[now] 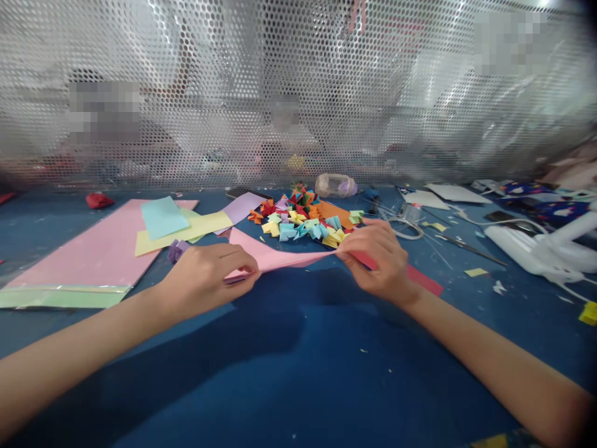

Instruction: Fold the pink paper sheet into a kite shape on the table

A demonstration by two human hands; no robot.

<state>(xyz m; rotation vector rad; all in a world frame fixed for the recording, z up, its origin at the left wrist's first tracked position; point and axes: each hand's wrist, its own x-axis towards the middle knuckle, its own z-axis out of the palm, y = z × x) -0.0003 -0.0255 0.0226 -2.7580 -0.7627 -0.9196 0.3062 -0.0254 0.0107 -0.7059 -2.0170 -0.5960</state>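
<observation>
A sheet of pink paper [275,258] is stretched between my two hands above the blue table, its long edge facing me and its far corner tilted up. My left hand [212,270] pinches the left end between thumb and fingers. At the other end, my right hand [375,255] grips a narrow point of the sheet with thumb and fingertips. Just beyond it lies a heap of small folded paper pieces [303,221] in several colours. Red paper [422,280] lies partly hidden under my right hand and wrist.
Pink paper in a clear sleeve [93,249], a light blue sheet [164,218] and a yellow strip [209,225] lie left. A clear jar [333,185] rests behind the heap. Scissors [471,249] and a white glue gun [536,249] with a cord are right. A perforated metal screen [298,81] stands behind.
</observation>
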